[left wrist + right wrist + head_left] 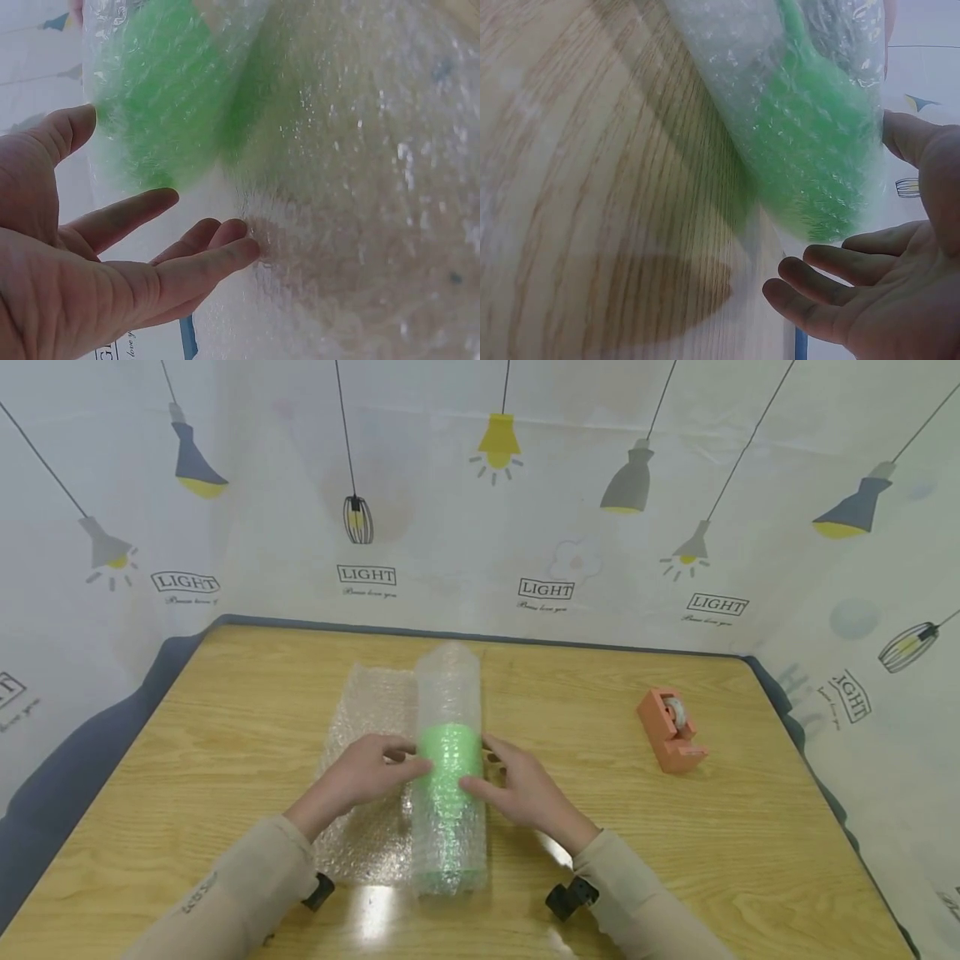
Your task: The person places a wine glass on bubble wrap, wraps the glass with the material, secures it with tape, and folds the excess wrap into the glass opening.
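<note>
A green object lies inside a roll of clear bubble wrap, upright in the head view. To its left spreads a flat sheet of bubble wrap joined to the roll. My left hand touches the roll's left side, thumb on top and the other fingers spread, as the left wrist view shows. On the other side my right hand rests its thumb on the roll, with relaxed fingers beside it. Green shows through the wrap in the right wrist view.
An orange tape dispenser with a roll of tape stands on the wooden table at the right. Behind the table's far edge hangs a pale cloth printed with lamps.
</note>
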Demonstrator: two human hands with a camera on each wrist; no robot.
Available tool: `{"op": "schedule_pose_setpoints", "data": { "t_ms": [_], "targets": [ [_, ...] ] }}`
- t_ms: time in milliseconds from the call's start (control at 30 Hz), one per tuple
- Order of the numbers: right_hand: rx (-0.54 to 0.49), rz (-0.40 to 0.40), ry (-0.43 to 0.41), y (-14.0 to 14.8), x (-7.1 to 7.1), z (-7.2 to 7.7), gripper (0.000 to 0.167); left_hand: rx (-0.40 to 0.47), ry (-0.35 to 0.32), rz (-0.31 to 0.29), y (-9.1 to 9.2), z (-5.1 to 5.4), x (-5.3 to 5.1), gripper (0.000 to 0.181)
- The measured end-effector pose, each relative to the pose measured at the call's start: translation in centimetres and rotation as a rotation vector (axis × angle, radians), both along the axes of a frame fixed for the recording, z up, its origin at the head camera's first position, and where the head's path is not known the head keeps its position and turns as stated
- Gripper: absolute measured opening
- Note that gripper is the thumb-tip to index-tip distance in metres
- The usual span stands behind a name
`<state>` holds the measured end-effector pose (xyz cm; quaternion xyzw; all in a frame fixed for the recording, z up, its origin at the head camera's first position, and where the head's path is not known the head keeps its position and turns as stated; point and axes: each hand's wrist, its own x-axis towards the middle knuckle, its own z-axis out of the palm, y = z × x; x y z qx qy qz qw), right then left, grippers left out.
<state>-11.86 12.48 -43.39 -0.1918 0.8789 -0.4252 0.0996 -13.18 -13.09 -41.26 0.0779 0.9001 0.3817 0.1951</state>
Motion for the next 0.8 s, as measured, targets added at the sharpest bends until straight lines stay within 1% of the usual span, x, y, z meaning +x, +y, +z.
{"op": "schedule_pose_setpoints", "data": {
  "t_ms": [167,433,633,800],
  "targets": [
    [-0.011,0.0,0.004,-0.01,-0.05,-0.07,0.076,-0.006,0.011,-0.004,-0.06,-0.04,-0.09,0.066],
    [-0.029,-0.005,0.007,-0.09,0.09,0.17,0.076,-0.014,-0.008,-0.004,0.06,0.11,-0.08,0.067],
    [-0.016,-0.033,0.005,-0.32,0.12,0.28,0.076,-0.029,-0.024,-0.009,-0.01,0.09,-0.14,0.068],
    [-0.025,-0.04,-0.001,-0.46,0.1,0.33,0.074,-0.018,-0.017,-0.016,0.04,-0.09,-0.2,0.065]
  ]
}}
